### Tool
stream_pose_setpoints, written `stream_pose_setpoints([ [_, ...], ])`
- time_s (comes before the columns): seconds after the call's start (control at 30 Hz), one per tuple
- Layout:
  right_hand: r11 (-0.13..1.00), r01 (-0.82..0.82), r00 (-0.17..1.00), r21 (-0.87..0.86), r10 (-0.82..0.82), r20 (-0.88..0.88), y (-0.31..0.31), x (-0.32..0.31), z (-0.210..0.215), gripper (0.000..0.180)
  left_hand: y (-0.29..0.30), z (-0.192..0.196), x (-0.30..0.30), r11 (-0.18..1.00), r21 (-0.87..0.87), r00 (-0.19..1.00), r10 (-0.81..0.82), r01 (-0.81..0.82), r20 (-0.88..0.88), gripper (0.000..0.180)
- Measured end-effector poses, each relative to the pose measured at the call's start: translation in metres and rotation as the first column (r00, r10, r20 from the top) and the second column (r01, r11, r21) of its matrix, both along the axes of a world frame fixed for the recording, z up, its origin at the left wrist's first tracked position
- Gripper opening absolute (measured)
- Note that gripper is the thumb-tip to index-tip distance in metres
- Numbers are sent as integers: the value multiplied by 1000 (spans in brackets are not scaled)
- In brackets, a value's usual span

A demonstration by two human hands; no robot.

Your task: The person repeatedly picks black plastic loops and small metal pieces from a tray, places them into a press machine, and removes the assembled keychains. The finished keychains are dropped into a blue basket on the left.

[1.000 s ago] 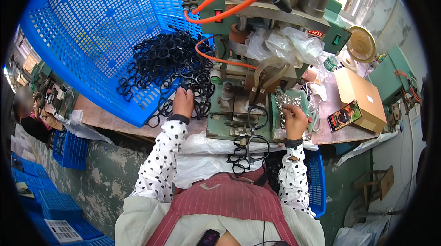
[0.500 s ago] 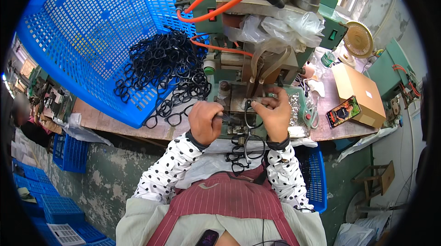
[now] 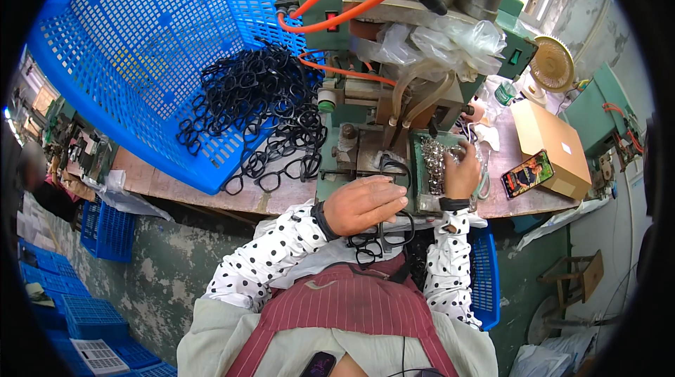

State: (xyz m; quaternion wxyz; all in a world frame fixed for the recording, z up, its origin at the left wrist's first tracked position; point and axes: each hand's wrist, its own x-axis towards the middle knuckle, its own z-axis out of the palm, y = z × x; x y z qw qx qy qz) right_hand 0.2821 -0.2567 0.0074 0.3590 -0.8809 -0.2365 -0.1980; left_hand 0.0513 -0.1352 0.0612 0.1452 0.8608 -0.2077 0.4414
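My left hand reaches across below the machine's work head, its fingers together over the middle of a black eyeglass frame. One rim shows above the fingers and another below; the thumb is hidden. To the right, my right hand is in a green tray of small shiny metal parts. Its fingers are curled at the parts, and whatever is between them is too small to make out. Several more black frames hang at the front edge, against my apron.
A big blue basket leans at the left, black eyeglass frames heaped in and spilling from it. The green machine with orange hoses stands ahead. A cardboard box and a phone lie at the right.
My right hand has left the eyeglass frame and moved right into the parts tray. My left hand has moved right over the frame; the dark tool it held no longer shows.
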Motion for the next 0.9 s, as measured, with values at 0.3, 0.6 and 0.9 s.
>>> stream_pose_setpoints([
  [0.3, 972, -111, 985, -206, 135, 108, -14, 2, -39, 16, 0, -5, 1, 998, -38, 999, 45, -44, 8, 42],
  [0.6, 995, -85, 985, 44, 77, 154, -15, 15, -47, 8, 32, -13, -11, 989, 109, 983, 78, -97, 165, 34],
  [0.9, 992, -120, 980, 37, 113, 166, -13, 16, -49, 7, 191, -104, 0, 134, -247, 267, 707, -960, -655, 38],
])
